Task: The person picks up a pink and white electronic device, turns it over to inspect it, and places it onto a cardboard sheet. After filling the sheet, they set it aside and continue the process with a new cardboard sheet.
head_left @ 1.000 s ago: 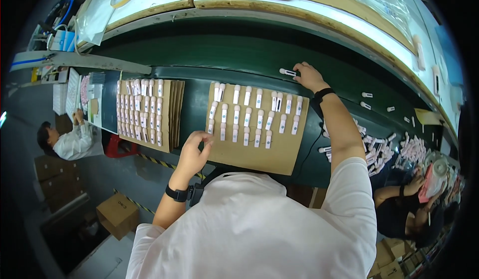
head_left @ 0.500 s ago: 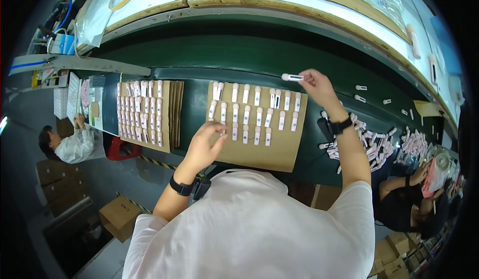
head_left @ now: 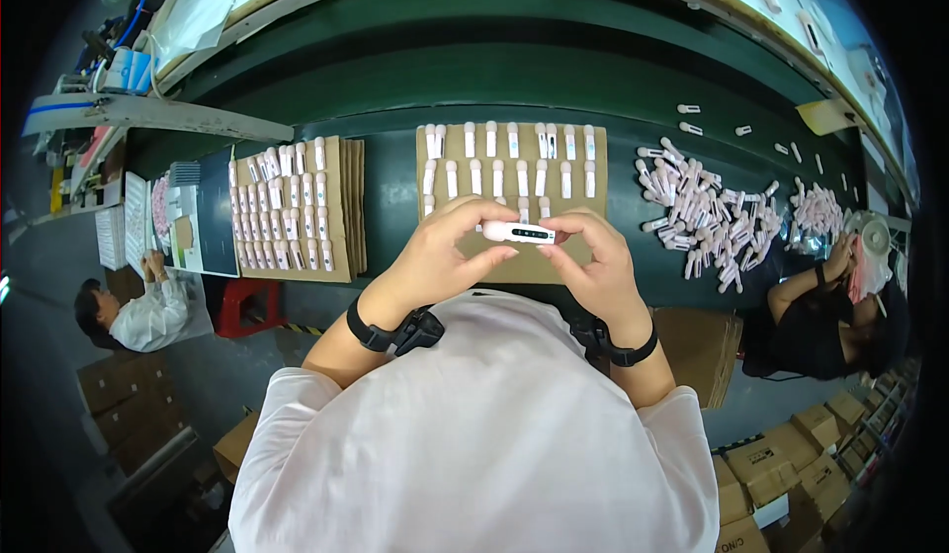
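In front of my chest I hold a small wand-shaped device (head_left: 529, 233), pale pink and white, level with its black button strip facing up. My left hand (head_left: 435, 256) closes its thumb and fingers on the rounded head end. The flat end is pinched by my right hand (head_left: 605, 264). Beneath them lies a brown cardboard sheet (head_left: 598, 212) with rows of similar wands (head_left: 513, 142), rounded heads pointing away from me. My hands hide part of its near rows.
A loose pile of wands (head_left: 697, 197) lies right on the green table (head_left: 395, 79). At left, a stack of cardboard sheets (head_left: 354, 217) carries more rows. One person (head_left: 153, 296) sits far left, another (head_left: 811, 316) at right. A grey metal bar (head_left: 198, 118) crosses the upper left.
My right hand has brought the wand from the far right in toward my chest. My left hand has moved right and taken its head end. The view has shifted.
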